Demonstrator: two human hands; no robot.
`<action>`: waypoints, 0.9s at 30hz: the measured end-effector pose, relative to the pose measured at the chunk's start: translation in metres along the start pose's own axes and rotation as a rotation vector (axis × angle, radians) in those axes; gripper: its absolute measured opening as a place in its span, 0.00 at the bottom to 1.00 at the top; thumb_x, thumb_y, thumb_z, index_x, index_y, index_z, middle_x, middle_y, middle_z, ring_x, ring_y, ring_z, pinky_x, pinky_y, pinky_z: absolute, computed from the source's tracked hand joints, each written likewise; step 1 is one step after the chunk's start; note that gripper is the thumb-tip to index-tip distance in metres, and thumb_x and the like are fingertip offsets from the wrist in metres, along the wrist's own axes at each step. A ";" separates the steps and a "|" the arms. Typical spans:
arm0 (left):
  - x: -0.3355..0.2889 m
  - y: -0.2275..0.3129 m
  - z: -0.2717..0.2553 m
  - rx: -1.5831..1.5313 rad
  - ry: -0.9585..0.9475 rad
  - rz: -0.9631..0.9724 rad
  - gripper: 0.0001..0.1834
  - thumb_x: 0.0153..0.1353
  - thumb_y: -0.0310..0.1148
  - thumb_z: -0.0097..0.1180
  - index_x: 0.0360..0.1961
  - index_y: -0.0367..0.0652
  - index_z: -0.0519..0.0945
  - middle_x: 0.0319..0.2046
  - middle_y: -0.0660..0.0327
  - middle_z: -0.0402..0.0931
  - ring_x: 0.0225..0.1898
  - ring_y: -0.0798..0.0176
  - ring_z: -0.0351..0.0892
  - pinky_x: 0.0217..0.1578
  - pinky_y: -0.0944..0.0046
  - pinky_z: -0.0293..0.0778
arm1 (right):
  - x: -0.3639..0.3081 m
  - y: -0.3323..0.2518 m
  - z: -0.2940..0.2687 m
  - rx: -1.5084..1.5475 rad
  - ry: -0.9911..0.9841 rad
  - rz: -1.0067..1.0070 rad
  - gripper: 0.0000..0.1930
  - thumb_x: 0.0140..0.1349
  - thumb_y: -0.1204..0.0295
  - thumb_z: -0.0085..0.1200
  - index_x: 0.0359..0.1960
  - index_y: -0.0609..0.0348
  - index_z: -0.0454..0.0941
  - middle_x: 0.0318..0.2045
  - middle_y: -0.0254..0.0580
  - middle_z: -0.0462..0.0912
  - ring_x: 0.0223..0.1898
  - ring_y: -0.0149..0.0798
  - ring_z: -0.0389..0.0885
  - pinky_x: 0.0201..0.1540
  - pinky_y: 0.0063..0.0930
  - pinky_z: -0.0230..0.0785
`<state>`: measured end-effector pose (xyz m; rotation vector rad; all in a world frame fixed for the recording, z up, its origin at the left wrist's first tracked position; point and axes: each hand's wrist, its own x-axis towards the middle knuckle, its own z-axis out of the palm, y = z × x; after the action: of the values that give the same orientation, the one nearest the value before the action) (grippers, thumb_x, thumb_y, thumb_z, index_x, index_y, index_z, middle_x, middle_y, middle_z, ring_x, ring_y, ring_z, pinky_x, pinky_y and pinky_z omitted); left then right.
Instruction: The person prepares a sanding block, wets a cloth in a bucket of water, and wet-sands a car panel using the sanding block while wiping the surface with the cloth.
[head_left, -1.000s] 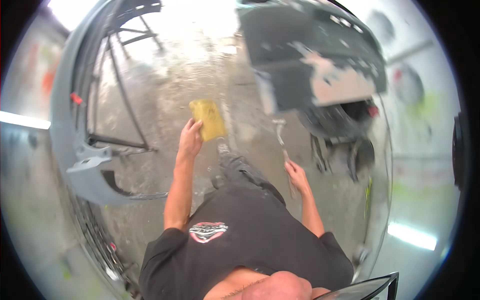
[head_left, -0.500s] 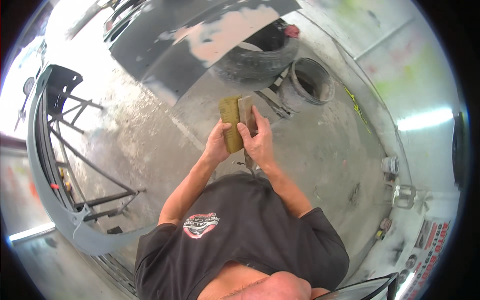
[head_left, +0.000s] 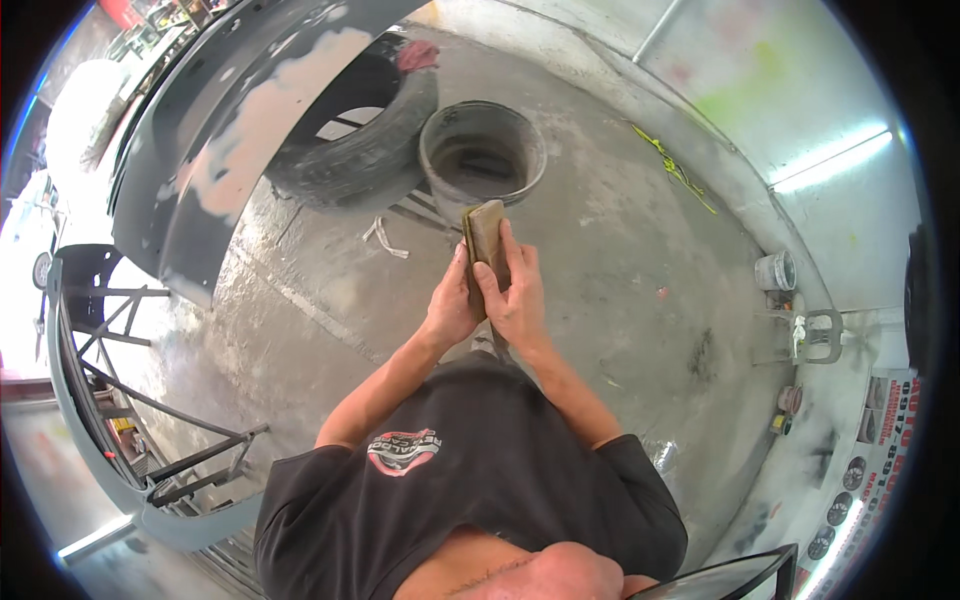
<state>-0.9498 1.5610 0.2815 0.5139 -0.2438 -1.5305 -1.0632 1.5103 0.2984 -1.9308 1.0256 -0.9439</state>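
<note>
**Both hands closed on a sanding block above the bucket**

The dark car body panel (head_left: 230, 130), patched with pale filler, is the largest thing in view and lies well to the left of the bucket (head_left: 483, 152). A black tyre (head_left: 360, 150) sits just left of the bucket, tucked partly under the panel's edge. A grey bumper (head_left: 85, 400) on a metal stand (head_left: 160, 440) curves far to the lower left of the bucket. The bucket itself is round, grey and open-topped, standing on the wet concrete floor (head_left: 620, 260).

Just below the bucket in the picture, the left hand (head_left: 452, 305) and the right hand (head_left: 515, 295) meet, both clamped on a tan rectangular sanding block (head_left: 485, 240). The block stands on end, its upper tip overlapping the bucket's near rim in the view. The right hand's fingers (head_left: 508, 262) lie flat over its face; the left hand grips its side edge. A small white container (head_left: 775, 270) stands well to the right of the bucket, by the wall.
</note>
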 end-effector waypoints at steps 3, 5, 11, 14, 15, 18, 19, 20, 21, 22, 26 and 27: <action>0.031 -0.023 0.029 0.048 0.030 -0.034 0.32 0.82 0.55 0.27 0.75 0.48 0.63 0.70 0.59 0.68 0.70 0.56 0.68 0.72 0.51 0.65 | 0.012 0.025 -0.039 -0.028 0.021 -0.070 0.41 0.67 0.53 0.62 0.74 0.67 0.63 0.51 0.58 0.74 0.51 0.54 0.77 0.53 0.42 0.73; 0.049 -0.034 0.041 0.064 0.005 -0.018 0.31 0.83 0.54 0.29 0.75 0.48 0.63 0.70 0.59 0.69 0.70 0.57 0.69 0.72 0.52 0.65 | 0.019 0.033 -0.056 -0.027 0.045 -0.074 0.39 0.69 0.56 0.60 0.74 0.68 0.62 0.51 0.60 0.74 0.52 0.55 0.77 0.56 0.43 0.72; 0.093 -0.056 0.050 0.081 -0.029 -0.063 0.30 0.82 0.53 0.32 0.76 0.48 0.62 0.69 0.60 0.69 0.69 0.59 0.69 0.71 0.54 0.65 | 0.040 0.069 -0.087 0.046 0.080 0.011 0.36 0.70 0.62 0.56 0.74 0.69 0.62 0.52 0.61 0.74 0.52 0.55 0.77 0.56 0.43 0.72; 0.112 -0.063 0.061 0.272 0.014 -0.052 0.30 0.83 0.52 0.32 0.76 0.46 0.62 0.69 0.59 0.68 0.69 0.59 0.69 0.71 0.55 0.65 | 0.051 0.072 -0.099 0.000 0.082 0.111 0.35 0.70 0.62 0.56 0.74 0.69 0.63 0.51 0.60 0.75 0.52 0.56 0.77 0.55 0.43 0.73; 0.120 -0.062 0.061 0.272 -0.003 -0.067 0.30 0.83 0.52 0.32 0.76 0.46 0.62 0.69 0.59 0.68 0.69 0.59 0.69 0.71 0.55 0.65 | 0.055 0.073 -0.101 -0.011 0.101 0.117 0.35 0.70 0.62 0.56 0.74 0.69 0.63 0.51 0.60 0.75 0.52 0.56 0.77 0.55 0.43 0.73; 0.145 -0.062 0.060 0.210 -0.086 -0.149 0.31 0.83 0.52 0.33 0.75 0.44 0.62 0.69 0.57 0.68 0.69 0.59 0.68 0.71 0.55 0.64 | 0.072 0.078 -0.105 -0.037 0.200 0.115 0.34 0.71 0.61 0.55 0.74 0.69 0.63 0.50 0.60 0.76 0.50 0.56 0.78 0.54 0.43 0.73; 0.153 -0.064 0.064 0.266 -0.099 -0.123 0.31 0.83 0.52 0.31 0.76 0.44 0.60 0.67 0.55 0.69 0.66 0.57 0.71 0.68 0.55 0.68 | 0.077 0.080 -0.106 -0.037 0.224 0.126 0.34 0.71 0.62 0.54 0.73 0.70 0.63 0.50 0.60 0.76 0.49 0.56 0.78 0.54 0.42 0.73; 0.162 -0.065 0.067 0.322 -0.110 -0.094 0.31 0.83 0.52 0.30 0.77 0.44 0.58 0.65 0.52 0.70 0.63 0.56 0.74 0.65 0.54 0.73 | 0.084 0.082 -0.108 -0.036 0.245 0.136 0.33 0.72 0.62 0.54 0.73 0.70 0.63 0.49 0.60 0.76 0.49 0.56 0.77 0.54 0.42 0.73; 0.168 -0.062 0.068 0.313 -0.121 -0.097 0.31 0.83 0.52 0.30 0.77 0.44 0.58 0.65 0.52 0.70 0.63 0.56 0.74 0.65 0.54 0.73 | 0.089 0.083 -0.107 -0.049 0.251 0.134 0.33 0.72 0.62 0.54 0.73 0.70 0.63 0.49 0.60 0.76 0.49 0.56 0.77 0.54 0.42 0.73; 0.174 -0.059 0.069 0.264 -0.134 -0.148 0.32 0.83 0.53 0.28 0.77 0.45 0.58 0.66 0.53 0.69 0.64 0.56 0.73 0.66 0.54 0.71 | 0.096 0.084 -0.106 -0.057 0.246 0.163 0.34 0.73 0.60 0.52 0.73 0.71 0.63 0.50 0.60 0.75 0.49 0.55 0.77 0.54 0.42 0.72; 0.202 -0.047 0.065 0.036 -0.267 -0.145 0.34 0.83 0.55 0.23 0.76 0.43 0.61 0.71 0.61 0.67 0.71 0.61 0.66 0.73 0.54 0.60 | 0.120 0.100 -0.106 -0.023 0.224 0.100 0.35 0.78 0.53 0.43 0.75 0.71 0.59 0.54 0.60 0.73 0.53 0.53 0.75 0.59 0.40 0.69; 0.208 -0.047 0.066 0.030 -0.265 -0.146 0.34 0.83 0.55 0.23 0.76 0.43 0.61 0.71 0.61 0.67 0.71 0.61 0.66 0.73 0.54 0.60 | 0.124 0.106 -0.107 -0.027 0.222 0.103 0.35 0.78 0.53 0.43 0.75 0.71 0.59 0.54 0.60 0.73 0.53 0.53 0.75 0.59 0.40 0.69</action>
<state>-1.0126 1.3470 0.2835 0.3573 -0.4426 -1.7405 -1.1383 1.3307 0.2887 -1.8052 1.2581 -1.1075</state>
